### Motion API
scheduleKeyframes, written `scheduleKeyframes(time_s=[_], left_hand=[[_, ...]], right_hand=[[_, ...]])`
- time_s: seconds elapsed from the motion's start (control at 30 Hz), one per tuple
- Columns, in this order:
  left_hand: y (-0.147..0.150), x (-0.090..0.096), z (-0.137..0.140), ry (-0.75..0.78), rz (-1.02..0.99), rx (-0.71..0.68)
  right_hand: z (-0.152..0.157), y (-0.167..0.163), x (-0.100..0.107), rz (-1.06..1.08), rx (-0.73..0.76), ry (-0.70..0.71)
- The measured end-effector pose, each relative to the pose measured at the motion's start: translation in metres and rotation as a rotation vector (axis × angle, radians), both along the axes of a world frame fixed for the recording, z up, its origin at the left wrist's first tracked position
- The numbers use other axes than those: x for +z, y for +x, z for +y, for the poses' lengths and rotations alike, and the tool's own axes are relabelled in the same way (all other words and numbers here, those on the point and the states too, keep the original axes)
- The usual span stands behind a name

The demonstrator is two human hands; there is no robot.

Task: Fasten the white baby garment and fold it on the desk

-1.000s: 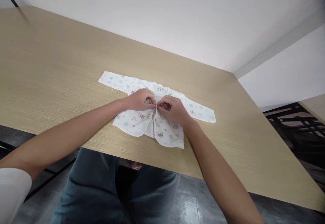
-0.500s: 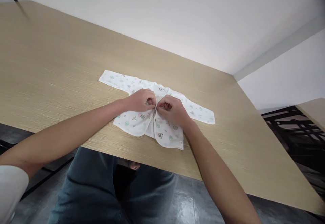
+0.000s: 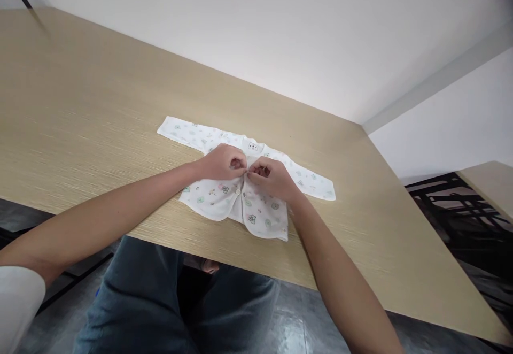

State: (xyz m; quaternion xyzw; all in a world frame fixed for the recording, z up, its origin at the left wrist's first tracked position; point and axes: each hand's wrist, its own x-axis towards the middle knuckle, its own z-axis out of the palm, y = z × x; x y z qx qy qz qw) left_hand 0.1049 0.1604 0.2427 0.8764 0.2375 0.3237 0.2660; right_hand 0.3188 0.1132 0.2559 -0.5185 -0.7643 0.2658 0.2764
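A small white baby cardigan (image 3: 264, 215) with a pastel animal print lies face up, its sleeves spread out to both sides. My left hand (image 3: 224, 161) pinches the front edge at chest height between thumb and forefinger. Right beside it, my right hand (image 3: 272, 177) pinches the other front edge, and the fingertips of both nearly touch. Whatever small fastening lies between them is hidden. Lower on the front a pale button (image 3: 238, 191) shows, and the hem parts below it. A printed label (image 3: 253, 146) is visible inside the neckline.
The wood-grained table (image 3: 100, 92) runs back to a white wall (image 3: 248, 28). Its front edge lies close to my legs (image 3: 140, 295). Black metal frames (image 3: 460, 209) stand beyond the right edge, by another tabletop (image 3: 491, 183).
The view has shifted slightly. Both hands stay pinched at the same spot on the cardigan front, with only small finger movements, and the front edges below sit closer together.
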Motion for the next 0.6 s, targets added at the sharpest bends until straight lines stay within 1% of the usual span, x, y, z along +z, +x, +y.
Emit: scheduleKeyframes(time_s=[0.17, 0.23, 0.3, 0.37, 0.47, 0.53, 0.6], left_hand=[[-0.002, 0.005, 0.001, 0.011, 0.025, -0.022], [-0.002, 0.003, 0.001, 0.021, 0.054, -0.026], [-0.003, 0.000, 0.003, 0.064, 0.097, -0.009], [-0.003, -0.004, 0.006, 0.133, 0.131, 0.030], [-0.004, -0.009, 0.012, 0.194, 0.146, 0.082], [-0.004, -0.010, 0.016, 0.220, 0.164, 0.113], [-0.003, -0.009, 0.019, 0.279, 0.196, 0.155]], right_hand=[[0.002, 0.005, 0.004, 0.085, -0.011, -0.165], [0.003, 0.005, 0.004, 0.085, -0.005, -0.184], [0.003, 0.005, 0.004, 0.044, -0.022, -0.136], [0.005, 0.004, 0.002, -0.002, -0.049, -0.057], [0.007, 0.003, -0.005, -0.034, -0.077, 0.047], [0.010, 0.004, -0.011, -0.046, -0.091, 0.123], [0.010, 0.004, -0.016, -0.068, -0.098, 0.213]])
